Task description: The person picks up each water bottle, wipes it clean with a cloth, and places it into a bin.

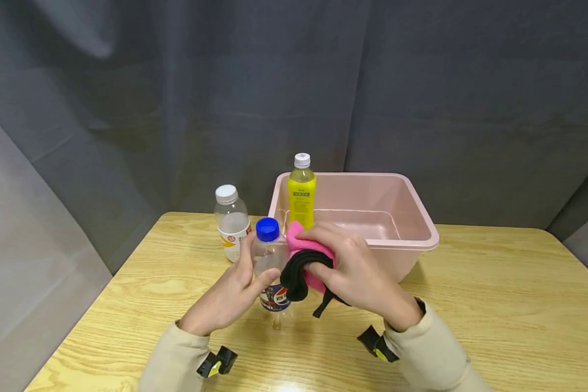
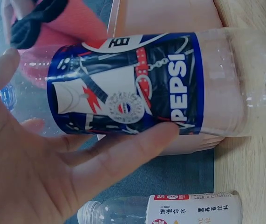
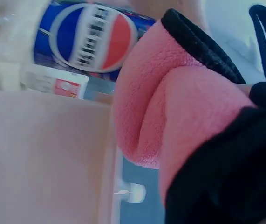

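My left hand (image 1: 227,299) grips a clear plastic Pepsi bottle (image 1: 275,298) with a blue cap, the thumb in front and fingers behind. In the left wrist view, the Pepsi bottle (image 2: 128,84) shows a dark blue printed label and a see-through lower part. A folded pink cloth (image 1: 296,233) with black edging and a black hanging loop is bunched in my right hand (image 1: 360,272). It lies against the bottle's right side, near the neck. In the right wrist view, the fluffy pink cloth (image 3: 188,112) hides most of that hand.
A pale pink plastic basin (image 1: 426,242) stands behind my hands. In front of its left part, a yellow-labelled bottle (image 1: 301,198) with a white cap stands upright. Left of it is a white-capped clear bottle (image 1: 227,194) with a white label. Dark curtains hang behind the wooden table (image 1: 495,305).
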`<action>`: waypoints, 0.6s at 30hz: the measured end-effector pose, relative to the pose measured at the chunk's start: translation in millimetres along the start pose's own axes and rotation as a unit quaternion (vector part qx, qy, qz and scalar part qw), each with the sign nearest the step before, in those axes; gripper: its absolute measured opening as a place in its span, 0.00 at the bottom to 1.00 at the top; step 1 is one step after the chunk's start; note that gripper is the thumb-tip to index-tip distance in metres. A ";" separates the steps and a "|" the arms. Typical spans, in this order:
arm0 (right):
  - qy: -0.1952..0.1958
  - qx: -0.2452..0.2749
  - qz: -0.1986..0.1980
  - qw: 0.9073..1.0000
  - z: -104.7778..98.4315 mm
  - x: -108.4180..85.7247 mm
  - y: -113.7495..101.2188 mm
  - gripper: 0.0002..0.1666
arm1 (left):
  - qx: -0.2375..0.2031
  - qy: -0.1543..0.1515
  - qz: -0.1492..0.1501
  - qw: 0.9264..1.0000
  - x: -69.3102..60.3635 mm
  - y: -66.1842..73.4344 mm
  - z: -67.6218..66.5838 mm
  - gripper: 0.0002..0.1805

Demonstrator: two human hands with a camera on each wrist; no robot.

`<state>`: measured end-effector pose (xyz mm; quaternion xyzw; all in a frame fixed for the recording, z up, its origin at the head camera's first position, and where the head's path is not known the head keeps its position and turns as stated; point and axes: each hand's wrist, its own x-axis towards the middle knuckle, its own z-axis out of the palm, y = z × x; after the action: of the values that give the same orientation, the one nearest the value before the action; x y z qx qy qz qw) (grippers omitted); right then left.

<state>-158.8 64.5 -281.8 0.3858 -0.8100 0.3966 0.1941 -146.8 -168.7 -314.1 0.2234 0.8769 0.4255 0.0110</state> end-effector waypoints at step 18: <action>-0.043 -0.046 -0.016 0.998 0.6 4.4 -2.8 0.18 | 0.001 0.003 0.004 1.000 -0.2 -2.3 0.3 0.41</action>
<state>-159.4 60.8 -278.1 0.4061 -0.8288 0.3385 0.1833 -147.4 -169.7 -316.0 0.2261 0.8764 0.4252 0.0066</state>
